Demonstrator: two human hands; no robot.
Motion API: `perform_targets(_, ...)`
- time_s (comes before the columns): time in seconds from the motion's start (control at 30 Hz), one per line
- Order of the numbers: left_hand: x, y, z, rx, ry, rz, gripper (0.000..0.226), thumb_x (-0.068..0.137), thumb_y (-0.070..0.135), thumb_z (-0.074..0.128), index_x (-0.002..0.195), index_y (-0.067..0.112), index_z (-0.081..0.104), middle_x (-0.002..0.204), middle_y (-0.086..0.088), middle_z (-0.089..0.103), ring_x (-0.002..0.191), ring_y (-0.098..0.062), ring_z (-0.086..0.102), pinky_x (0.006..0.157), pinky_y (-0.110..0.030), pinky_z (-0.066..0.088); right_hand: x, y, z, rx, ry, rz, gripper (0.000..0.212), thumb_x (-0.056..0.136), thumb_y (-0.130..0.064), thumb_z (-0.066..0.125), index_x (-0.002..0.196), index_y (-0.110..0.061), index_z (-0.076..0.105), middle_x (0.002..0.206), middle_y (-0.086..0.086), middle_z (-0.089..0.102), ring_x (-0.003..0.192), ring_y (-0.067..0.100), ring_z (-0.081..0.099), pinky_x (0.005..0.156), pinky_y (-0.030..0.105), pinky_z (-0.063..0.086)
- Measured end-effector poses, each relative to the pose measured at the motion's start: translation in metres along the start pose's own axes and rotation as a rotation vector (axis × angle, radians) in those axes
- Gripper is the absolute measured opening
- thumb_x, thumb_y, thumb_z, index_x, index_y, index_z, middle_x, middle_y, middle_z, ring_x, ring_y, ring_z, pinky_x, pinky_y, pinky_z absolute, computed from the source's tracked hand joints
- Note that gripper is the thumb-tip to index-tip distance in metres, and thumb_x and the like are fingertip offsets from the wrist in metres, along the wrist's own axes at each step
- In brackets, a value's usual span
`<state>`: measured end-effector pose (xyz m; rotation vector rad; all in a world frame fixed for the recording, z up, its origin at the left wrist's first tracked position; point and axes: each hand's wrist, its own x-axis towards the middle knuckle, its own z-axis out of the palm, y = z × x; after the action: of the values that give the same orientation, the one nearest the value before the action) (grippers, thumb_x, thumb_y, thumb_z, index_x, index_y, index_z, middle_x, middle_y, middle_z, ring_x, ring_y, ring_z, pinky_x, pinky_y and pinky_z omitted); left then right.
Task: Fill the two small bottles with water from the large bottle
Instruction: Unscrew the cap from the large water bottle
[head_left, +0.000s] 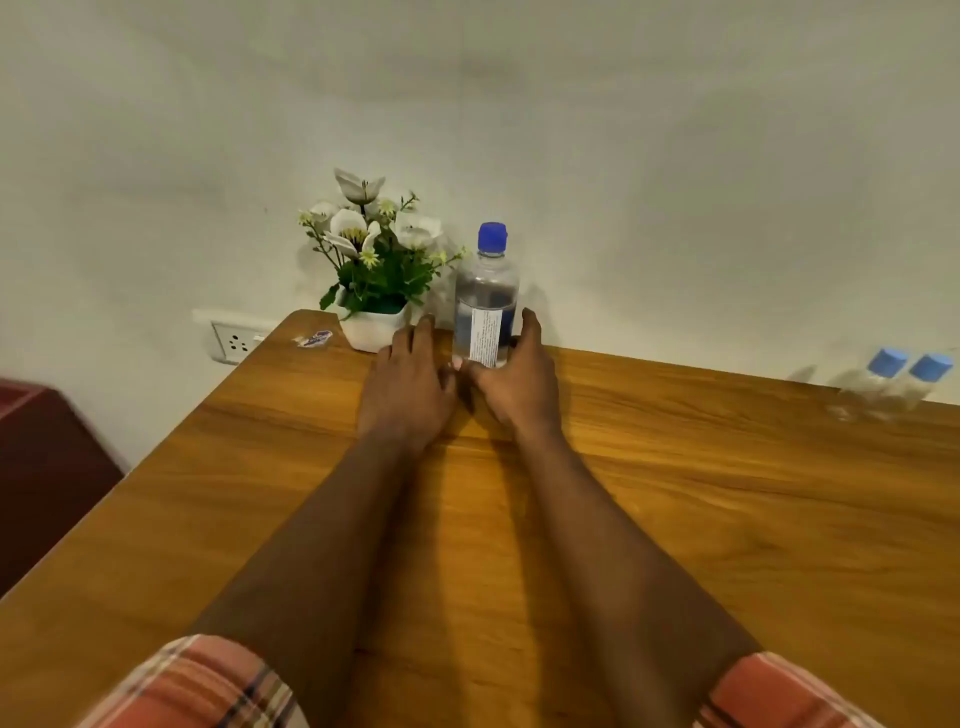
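The large clear bottle (487, 296) with a blue cap and a white label stands upright at the far edge of the wooden table (727, 493). My right hand (514, 382) curls around its lower right side, fingers against the base. My left hand (410, 384) lies flat on the table just left of the bottle, fingers spread, holding nothing. Two small clear bottles with light-blue caps (878, 387) (922, 384) stand side by side at the far right of the table, capped and blurred.
A white pot of artificial flowers (374, 270) stands just left of the large bottle, close to my left fingertips. A small sticker (314, 339) lies near the table's far left corner. A wall socket (231, 340) sits beyond that corner. A dark red piece of furniture (47, 467) is at the left.
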<state>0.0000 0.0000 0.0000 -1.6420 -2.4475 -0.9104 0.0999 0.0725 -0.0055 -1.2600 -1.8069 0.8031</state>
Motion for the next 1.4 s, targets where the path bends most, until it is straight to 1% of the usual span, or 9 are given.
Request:
perform_targets(0.13, 0.005, 0.002, 0.003, 0.031, 0.016, 0.067, 0.064, 0.092, 0.029, 0.050, 0.147, 0.014, 0.020, 0.147, -0.016, 0.036, 0.126, -0.031, 0.045, 0.101, -0.042, 0.041, 0.006, -0.002, 0.002, -0.012, -0.007, -0.033, 0.088, 0.068, -0.043, 0.081, 0.139, -0.024, 0.033, 0.127, 0.005, 0.062, 0.109, 0.028, 0.063, 0.083, 0.044, 0.056)
perform_targets(0.23, 0.003, 0.002, 0.004, 0.024, 0.007, 0.062, 0.065, 0.090, 0.027, 0.050, 0.147, 0.014, 0.021, 0.146, -0.016, 0.037, 0.125, -0.031, 0.046, 0.100, -0.042, 0.042, 0.004, -0.004, 0.000, -0.014, -0.023, -0.032, 0.075, 0.071, -0.040, 0.081, 0.132, -0.019, 0.043, 0.128, 0.004, 0.061, 0.112, 0.025, 0.061, 0.081, 0.033, 0.054)
perform_targets(0.33, -0.002, 0.005, 0.002, 0.012, 0.025, 0.072, 0.063, 0.090, 0.027, 0.050, 0.146, 0.014, 0.024, 0.146, -0.014, 0.038, 0.128, -0.030, 0.044, 0.100, -0.041, 0.043, -0.002, -0.004, -0.007, -0.003, 0.003, -0.034, 0.073, 0.070, -0.039, 0.083, 0.129, -0.016, 0.047, 0.127, 0.004, 0.062, 0.112, 0.024, 0.061, 0.077, 0.027, 0.049)
perform_targets(0.53, -0.029, 0.020, -0.003, -0.035, -0.007, 0.080, 0.061, 0.092, 0.030, 0.048, 0.146, 0.012, 0.026, 0.142, -0.013, 0.042, 0.124, -0.026, 0.048, 0.097, -0.038, 0.044, -0.028, -0.004, -0.027, 0.041, 0.031, -0.038, 0.068, 0.070, -0.039, 0.083, 0.125, -0.016, 0.051, 0.122, 0.003, 0.064, 0.107, 0.021, 0.063, 0.075, 0.026, 0.050)
perform_targets(0.7, -0.061, 0.039, -0.008, -0.072, -0.043, 0.101, 0.062, 0.094, 0.035, 0.045, 0.147, 0.013, 0.024, 0.145, -0.011, 0.041, 0.127, -0.025, 0.045, 0.101, -0.037, 0.040, -0.061, 0.003, -0.054, 0.075, 0.036, -0.010, 0.072, 0.071, -0.039, 0.083, 0.129, -0.018, 0.047, 0.127, 0.002, 0.062, 0.112, 0.021, 0.062, 0.083, 0.029, 0.053)
perform_targets(1.0, -0.130, 0.071, -0.020, -0.133, -0.107, 0.101, 0.065, 0.093, 0.044, 0.046, 0.148, 0.020, 0.021, 0.146, -0.007, 0.039, 0.130, -0.022, 0.041, 0.105, -0.039, 0.040, -0.135, 0.011, -0.116, 0.076, 0.072, 0.014, 0.074, 0.072, -0.040, 0.082, 0.132, -0.018, 0.046, 0.132, 0.001, 0.059, 0.114, 0.019, 0.060, 0.078, 0.021, 0.047)
perform_targets(1.17, -0.165, 0.089, -0.030, -0.163, -0.096, 0.119, 0.064, 0.093, 0.043, 0.047, 0.148, 0.019, 0.023, 0.146, -0.005, 0.040, 0.131, -0.021, 0.040, 0.107, -0.037, 0.038, -0.166, 0.015, -0.134, 0.066, 0.090, 0.010, 0.073, 0.070, -0.042, 0.082, 0.130, -0.020, 0.047, 0.128, -0.001, 0.061, 0.111, 0.018, 0.062, 0.078, 0.021, 0.049)
perform_targets(1.33, -0.194, 0.100, -0.038, -0.194, -0.115, 0.123, 0.064, 0.093, 0.043, 0.048, 0.148, 0.021, 0.022, 0.146, -0.004, 0.040, 0.130, -0.019, 0.041, 0.105, -0.035, 0.039, -0.198, 0.017, -0.150, 0.069, 0.086, 0.024, 0.076, 0.071, -0.044, 0.081, 0.134, -0.023, 0.044, 0.134, -0.002, 0.057, 0.118, 0.018, 0.059, 0.088, 0.030, 0.053)
perform_targets(1.4, -0.204, 0.102, -0.040, -0.197, -0.116, 0.133, 0.065, 0.093, 0.043, 0.048, 0.148, 0.022, 0.022, 0.146, -0.003, 0.040, 0.130, -0.018, 0.041, 0.105, -0.034, 0.040, -0.210, 0.018, -0.156, 0.077, 0.079, 0.020, 0.075, 0.071, -0.044, 0.081, 0.133, -0.023, 0.045, 0.133, -0.003, 0.058, 0.116, 0.017, 0.059, 0.088, 0.030, 0.054)
